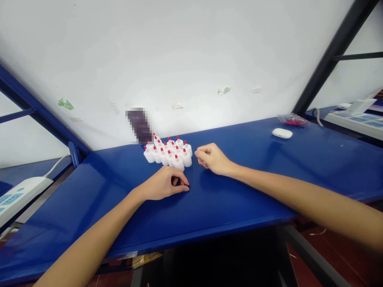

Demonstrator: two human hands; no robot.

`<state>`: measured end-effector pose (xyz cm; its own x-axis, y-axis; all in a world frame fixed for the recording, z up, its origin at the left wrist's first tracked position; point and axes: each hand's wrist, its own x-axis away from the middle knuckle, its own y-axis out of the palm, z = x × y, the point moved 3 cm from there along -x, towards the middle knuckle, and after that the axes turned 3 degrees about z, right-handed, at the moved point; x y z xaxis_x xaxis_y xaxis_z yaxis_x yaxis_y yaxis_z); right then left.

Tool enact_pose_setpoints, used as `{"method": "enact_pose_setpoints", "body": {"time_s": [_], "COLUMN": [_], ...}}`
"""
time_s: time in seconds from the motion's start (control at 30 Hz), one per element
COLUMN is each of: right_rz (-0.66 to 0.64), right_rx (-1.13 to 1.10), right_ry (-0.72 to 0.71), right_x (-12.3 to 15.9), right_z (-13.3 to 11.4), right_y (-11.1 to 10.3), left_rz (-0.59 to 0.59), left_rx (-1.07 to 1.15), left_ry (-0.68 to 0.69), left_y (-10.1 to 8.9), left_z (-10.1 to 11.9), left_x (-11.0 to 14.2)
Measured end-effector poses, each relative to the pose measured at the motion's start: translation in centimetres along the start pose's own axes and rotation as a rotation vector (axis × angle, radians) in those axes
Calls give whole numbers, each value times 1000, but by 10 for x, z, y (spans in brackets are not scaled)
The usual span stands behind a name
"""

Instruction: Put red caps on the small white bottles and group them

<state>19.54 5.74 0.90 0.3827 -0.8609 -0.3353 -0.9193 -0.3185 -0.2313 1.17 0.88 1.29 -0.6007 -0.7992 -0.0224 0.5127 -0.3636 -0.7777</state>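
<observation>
Several small white bottles with red pointed caps (pixel 168 154) stand upright in a tight group on the blue table (pixel 239 199). My left hand (pixel 166 183) rests just in front of them, its fingers curled and thumb and forefinger nearly meeting around a bare gap. To the right of the bottles, my right hand (pixel 213 159) sits with its fingers folded in, a little apart from the nearest bottle. Nothing shows between the fingers of either hand, though the inside of the right one is partly hidden.
A blurred dark upright object (pixel 140 125) leans at the wall behind the bottles. To the right lie a white rounded case (pixel 282 133) and a clear bag of red pieces (pixel 293 119). White power strips (pixel 24 195) flank the table beyond its blue and black frame posts.
</observation>
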Motion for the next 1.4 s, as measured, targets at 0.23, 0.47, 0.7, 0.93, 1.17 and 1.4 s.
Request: {"method": "enact_pose_setpoints", "body": {"time_s": [0.23, 0.47, 0.7, 0.93, 1.17, 1.4], "right_rz": [-198, -126, -9, -191, -197, -230], "right_rx": [335, 519, 515, 524, 548, 611], "right_ry": [-299, -585, -584, -429, -307, -286], "right_x": [4, 12, 12, 7, 3, 5], "right_z": [-8, -19, -19, -6, 1, 0], "right_y": [-1, -4, 0, 6, 4, 8], "left_rz": [-10, -20, -18, 12, 55, 91], "left_rx": [-9, -43, -11, -97, -147, -169], "left_ry": [0, -9, 76, 205, 283, 324], "left_y": [0, -1, 1, 3, 9, 15], "left_z": [1, 1, 0, 8, 11, 15], "left_x": [0, 1, 1, 2, 2, 0]}}
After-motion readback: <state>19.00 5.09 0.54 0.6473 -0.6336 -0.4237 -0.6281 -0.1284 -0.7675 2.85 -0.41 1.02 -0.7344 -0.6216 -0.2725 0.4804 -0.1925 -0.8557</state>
